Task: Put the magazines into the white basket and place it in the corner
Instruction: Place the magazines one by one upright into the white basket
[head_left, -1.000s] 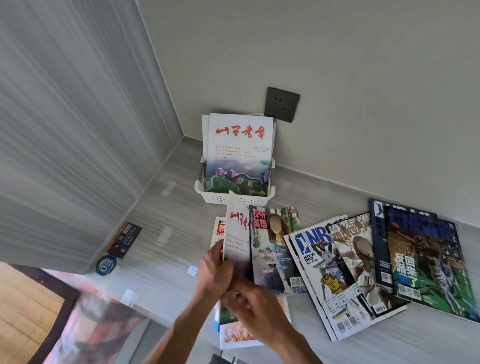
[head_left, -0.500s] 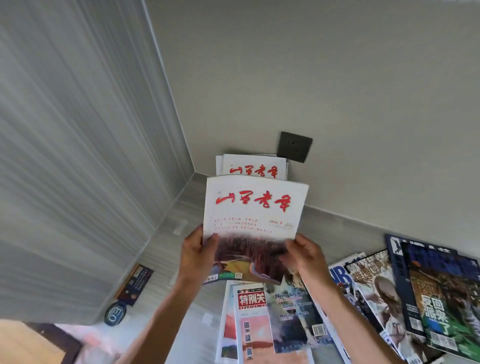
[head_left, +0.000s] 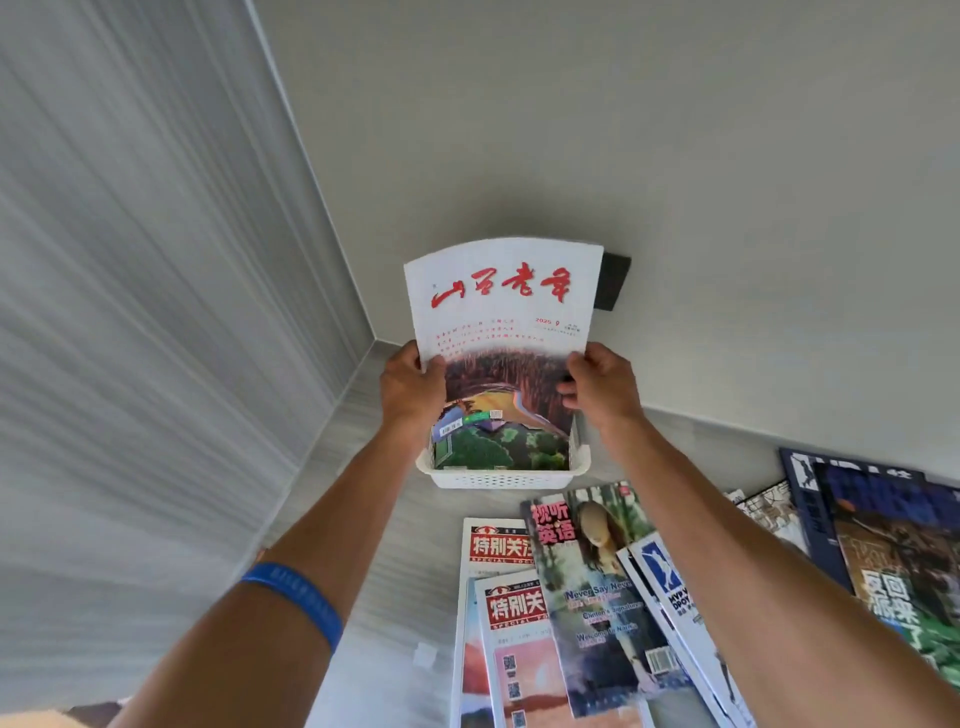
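A white magazine with red brush lettering (head_left: 501, 312) stands upright over the white basket (head_left: 498, 478), its lower edge down inside. My left hand (head_left: 410, 387) grips its left edge and my right hand (head_left: 602, 387) grips its right edge. Another magazine with a green cover (head_left: 498, 447) stands in the basket in front of it. The basket sits on the grey floor near the wall corner. Several more magazines (head_left: 587, 597) lie fanned on the floor in front of the basket and to its right.
A dark wall socket (head_left: 613, 283) shows behind the held magazine on the back wall. The striped left wall meets the back wall at the corner (head_left: 374, 340), just left of the basket. Dark sports magazines (head_left: 893, 540) lie at the far right.
Both hands have carried the red-lettered magazine forward from above the floor pile and lowered it into the basket. The view has moved closer to the corner.
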